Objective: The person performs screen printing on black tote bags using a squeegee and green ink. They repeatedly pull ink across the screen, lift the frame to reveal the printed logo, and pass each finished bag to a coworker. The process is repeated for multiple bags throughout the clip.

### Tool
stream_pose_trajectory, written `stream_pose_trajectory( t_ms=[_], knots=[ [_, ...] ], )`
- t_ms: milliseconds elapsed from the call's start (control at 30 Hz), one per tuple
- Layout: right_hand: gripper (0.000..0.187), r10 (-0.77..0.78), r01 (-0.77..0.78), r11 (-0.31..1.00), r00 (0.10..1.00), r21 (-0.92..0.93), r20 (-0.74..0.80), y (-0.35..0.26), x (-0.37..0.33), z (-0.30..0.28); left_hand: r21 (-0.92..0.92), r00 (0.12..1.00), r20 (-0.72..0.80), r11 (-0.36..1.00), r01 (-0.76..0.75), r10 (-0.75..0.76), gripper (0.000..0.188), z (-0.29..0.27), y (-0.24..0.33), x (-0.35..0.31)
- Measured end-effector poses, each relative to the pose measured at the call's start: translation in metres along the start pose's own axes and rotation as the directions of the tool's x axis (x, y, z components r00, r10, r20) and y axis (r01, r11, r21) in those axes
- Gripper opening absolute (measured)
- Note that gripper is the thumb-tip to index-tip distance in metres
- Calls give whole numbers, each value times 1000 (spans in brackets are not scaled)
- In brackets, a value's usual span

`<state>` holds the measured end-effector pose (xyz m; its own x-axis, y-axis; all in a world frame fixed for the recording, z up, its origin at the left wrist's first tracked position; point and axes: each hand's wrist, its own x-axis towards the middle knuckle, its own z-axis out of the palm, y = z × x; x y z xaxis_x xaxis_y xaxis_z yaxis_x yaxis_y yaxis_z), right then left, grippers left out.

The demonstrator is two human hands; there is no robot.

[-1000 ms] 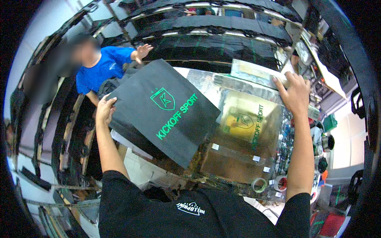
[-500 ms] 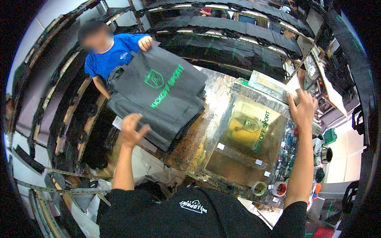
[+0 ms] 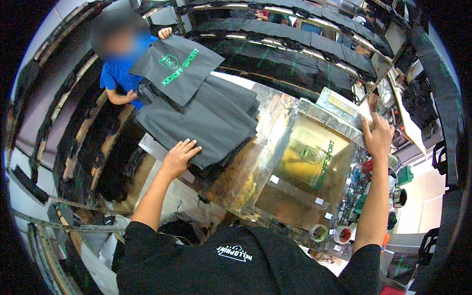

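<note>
My left hand point(image 3: 182, 156) lies with fingers stretched out on the near edge of a stack of dark grey fabric bags point(image 3: 206, 125). My right hand point(image 3: 378, 133) is closed at the far right corner of a printing screen point(image 3: 307, 196), its thumb over the frame. Beside that hand, a pale flat board point(image 3: 339, 104) lies along the screen's far bar; its grip on the board is unclear. Across the stack, a co-worker in a blue shirt point(image 3: 115, 73) holds up a bag with a green shield print point(image 3: 179, 71). The screen carries a similar shield design.
Two tape rolls point(image 3: 318, 233) sit at the screen's near right corner. Ink-stained containers and a metal cup point(image 3: 399, 197) stand beyond my right forearm. Racks hung with dark bags point(image 3: 295, 69) curve around the far side and left. The stained work table point(image 3: 236, 184) lies under the screen.
The co-worker has lifted the top printed bag off the stack, up and to the left. My left hand has come down onto the stack; my right hand stays at the screen corner.
</note>
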<state>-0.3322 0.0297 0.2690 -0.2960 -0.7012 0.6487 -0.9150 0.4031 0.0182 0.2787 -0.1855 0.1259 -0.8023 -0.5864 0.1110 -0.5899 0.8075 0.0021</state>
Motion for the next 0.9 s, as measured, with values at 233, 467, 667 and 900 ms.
stream_pose_trajectory(
  t_ms=[233, 467, 667, 900],
  knots=[
    [46, 10, -11, 1000, 1000, 14, 13, -5, 0, -2, -53, 902, -418, 994, 92, -106, 51, 23, -7, 54],
    [44, -16, 16, 1000, 1000, -7, -11, -7, -4, -2, 84, 910, -387, 988, -127, 150, 27, 12, -7, 66],
    [48, 26, -26, 1000, 999, -8, 31, -4, -2, 1, 114, 927, -239, 956, -270, 290, 34, -4, -12, 59],
    [44, 21, -21, 1000, 999, 6, 26, -4, -1, -1, -224, 978, -195, 968, -114, 70, 24, 1, -1, 58]
  ],
)
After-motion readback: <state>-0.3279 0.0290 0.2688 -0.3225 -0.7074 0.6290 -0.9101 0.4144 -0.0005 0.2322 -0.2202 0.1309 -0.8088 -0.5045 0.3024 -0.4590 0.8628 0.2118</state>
